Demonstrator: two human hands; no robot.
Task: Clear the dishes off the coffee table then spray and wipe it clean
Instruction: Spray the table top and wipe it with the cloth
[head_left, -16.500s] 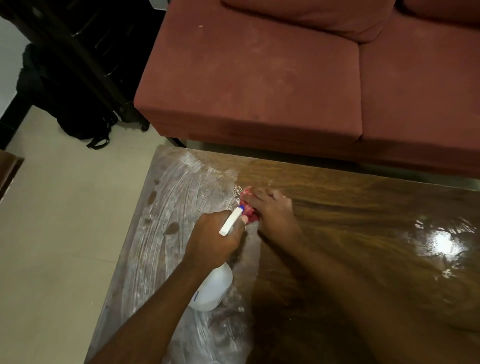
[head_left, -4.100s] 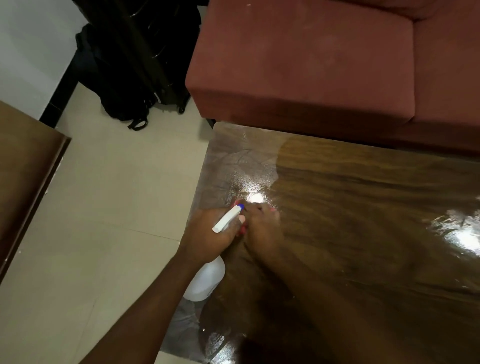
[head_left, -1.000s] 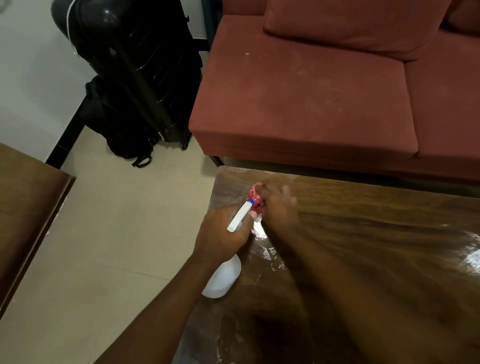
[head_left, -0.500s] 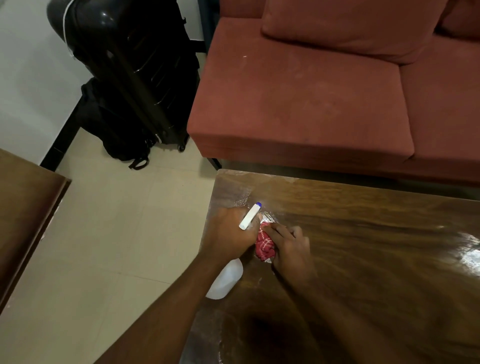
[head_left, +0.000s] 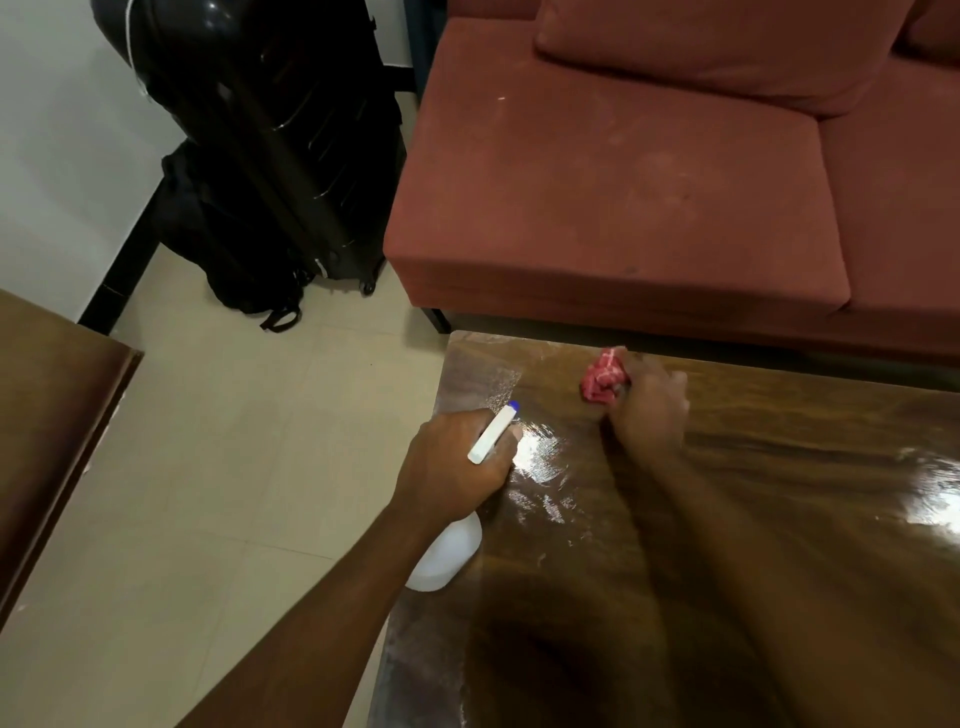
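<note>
We're over the desk (head_left: 779, 483) now, dark wood wet and shining, with streaky smears up by its far left corner. Our left hand (head_left: 452, 462) grips the white spray bottle (head_left: 449, 553) at the neck, fingers curled tight round it, and the blue-tipped nozzle points toward that far corner. The bottle's round body sits under the wrist at the desk's left edge; whether it touches the wood we cannot tell.

Out ahead, our right hand (head_left: 649, 415) is down on the desk near the far edge, fingers bunched around a crumpled red cloth (head_left: 602, 376). The cloth pokes out on the hand's left side and lies against the surface. The two hands are apart, with a bright wet patch between them.

Beyond the desk sits a red sofa (head_left: 623, 182), just across a narrow gap. Off left, on the pale tiled floor (head_left: 234, 441), a black suitcase (head_left: 270, 130) stands with a black backpack (head_left: 228, 260) beside it.
</note>
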